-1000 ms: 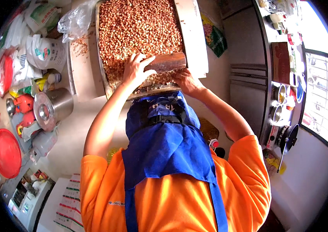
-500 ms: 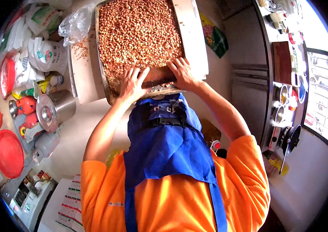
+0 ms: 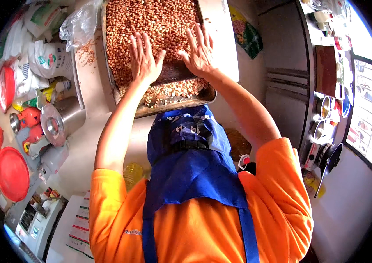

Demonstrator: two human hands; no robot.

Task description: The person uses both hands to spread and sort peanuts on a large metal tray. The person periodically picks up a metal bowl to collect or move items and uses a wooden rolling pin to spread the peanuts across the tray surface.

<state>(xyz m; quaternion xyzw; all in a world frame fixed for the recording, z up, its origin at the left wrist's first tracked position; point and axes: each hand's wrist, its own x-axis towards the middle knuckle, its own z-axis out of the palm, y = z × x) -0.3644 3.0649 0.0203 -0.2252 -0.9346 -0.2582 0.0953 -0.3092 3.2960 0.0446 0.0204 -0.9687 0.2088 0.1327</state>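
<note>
A metal tray (image 3: 175,105) holds reddish-brown nuts (image 3: 153,15), with a band of paler, broken pieces (image 3: 173,91) along its near edge. A dark wooden block (image 3: 173,72) lies crosswise on them. My left hand (image 3: 145,61) rests at the block's left part, fingers spread forward over the nuts. My right hand (image 3: 200,57) is at the block's right part, also with fingers stretched out and apart. Both palms appear to touch the block, whose ends are partly hidden under them. The tray sits on a pale board (image 3: 223,48), and a crumpled clear bag (image 3: 76,26) lies by its upper left.
To the left are white sacks (image 3: 48,59), a steel pot (image 3: 70,116), a red round basin (image 3: 13,173) and a white appliance (image 3: 37,223). A dark cabinet (image 3: 282,109) stands right, beside a counter with steel bowls (image 3: 324,107) and a black pan (image 3: 330,155) below a barred window.
Both hands and the block have moved forward, away from me, exposing paler pieces at the near edge. My fingers, earlier curved on the block, are now stretched out over the nuts.
</note>
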